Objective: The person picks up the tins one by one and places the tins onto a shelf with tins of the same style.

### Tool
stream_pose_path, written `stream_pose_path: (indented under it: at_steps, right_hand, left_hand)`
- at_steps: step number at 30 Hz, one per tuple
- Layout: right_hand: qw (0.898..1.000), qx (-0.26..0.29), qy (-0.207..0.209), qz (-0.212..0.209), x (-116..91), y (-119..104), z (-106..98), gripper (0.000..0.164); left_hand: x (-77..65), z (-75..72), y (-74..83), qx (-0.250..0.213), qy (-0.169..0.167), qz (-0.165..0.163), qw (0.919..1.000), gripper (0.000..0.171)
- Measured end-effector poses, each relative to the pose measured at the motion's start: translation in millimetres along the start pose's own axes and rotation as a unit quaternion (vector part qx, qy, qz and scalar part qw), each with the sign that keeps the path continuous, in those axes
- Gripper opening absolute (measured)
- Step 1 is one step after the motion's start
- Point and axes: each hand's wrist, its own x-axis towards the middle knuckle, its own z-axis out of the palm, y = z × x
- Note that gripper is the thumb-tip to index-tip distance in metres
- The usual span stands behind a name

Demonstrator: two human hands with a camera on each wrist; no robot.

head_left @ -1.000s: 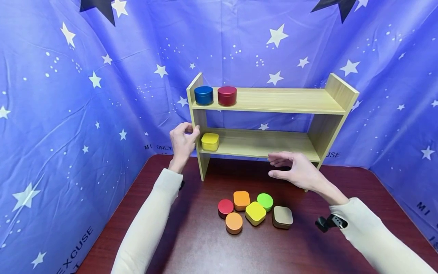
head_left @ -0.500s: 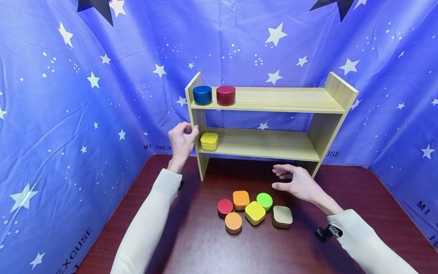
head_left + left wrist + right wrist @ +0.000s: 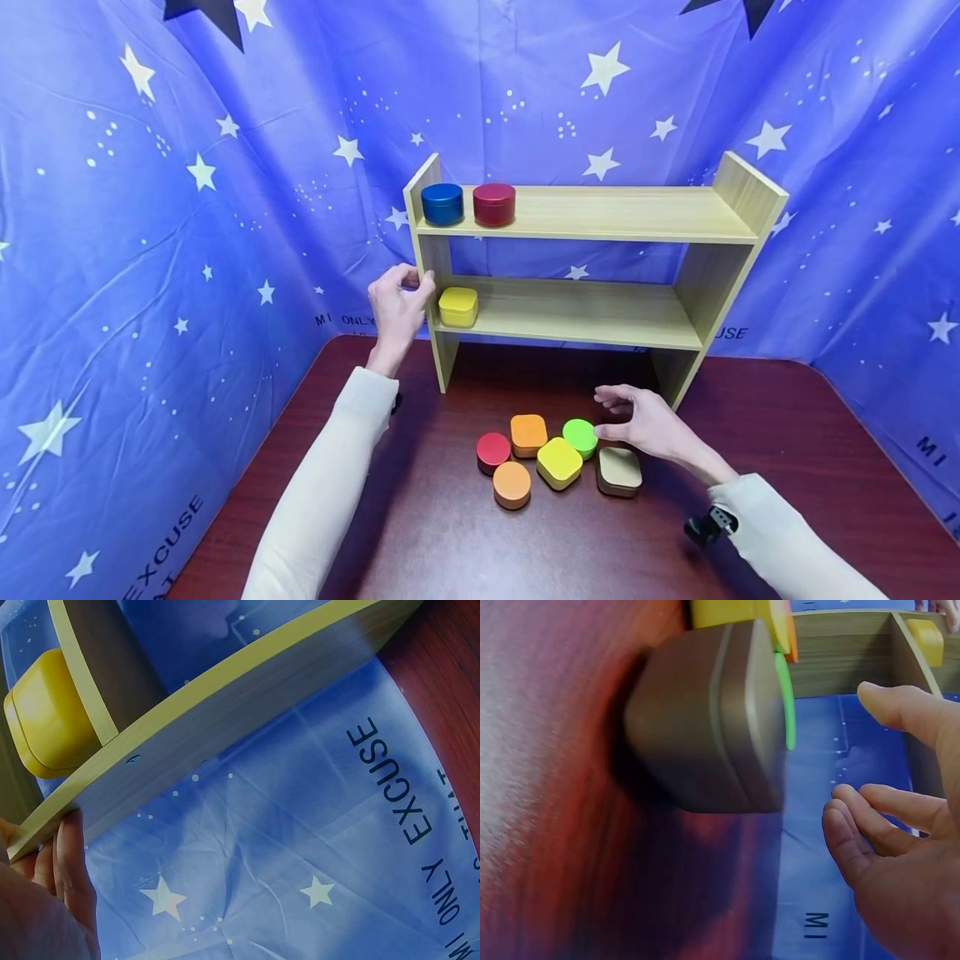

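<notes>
A two-tier light wooden shelf (image 3: 600,218) stands toward the far edge of the dark red-brown table (image 3: 420,542), in front of a blue cloth backdrop with white stars (image 3: 150,208). The left hand (image 3: 399,307) grips the front edge of the shelf's left side panel, thumb and fingers curled round the board at the height of the lower tier. Just inside that panel, at the left end of the lower tier, sits a yellow square tin with rounded corners (image 3: 458,307). On the upper tier, at its left end, a blue round tin (image 3: 442,204) and a dark red round tin (image 3: 493,204) stand side by side.

The right hand (image 3: 642,422) hovers low over a cluster of tins near the middle of the table, fingers loosely spread and holding nothing; its thumb tip is at the right rim of a bright green round tin (image 3: 580,437), and whether it touches cannot be told. Just below the hand lies a tan square tin (image 3: 618,471). Left of these, packed close together, are a yellow square tin on the table (image 3: 559,463), an orange square tin (image 3: 528,434), a red round tin (image 3: 492,452) and an orange round tin (image 3: 512,484).
</notes>
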Motion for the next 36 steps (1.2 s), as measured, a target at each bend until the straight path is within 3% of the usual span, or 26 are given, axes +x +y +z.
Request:
stream_pose_path:
  at_steps: [12,36]
  right_hand:
    - [0.999,0.014,-0.029,0.013,-3.2,9.2,19.2,0.061]
    - [0.996,0.005,-0.086,0.013,2.3,5.8,30.9,0.07]
  left_hand:
    - [0.1,0.4,-0.8,-0.004,-0.005,-0.007,1.0,0.023]
    - [-0.1,-0.7,0.3,-0.002,0.0,-0.005,1.0,0.024]
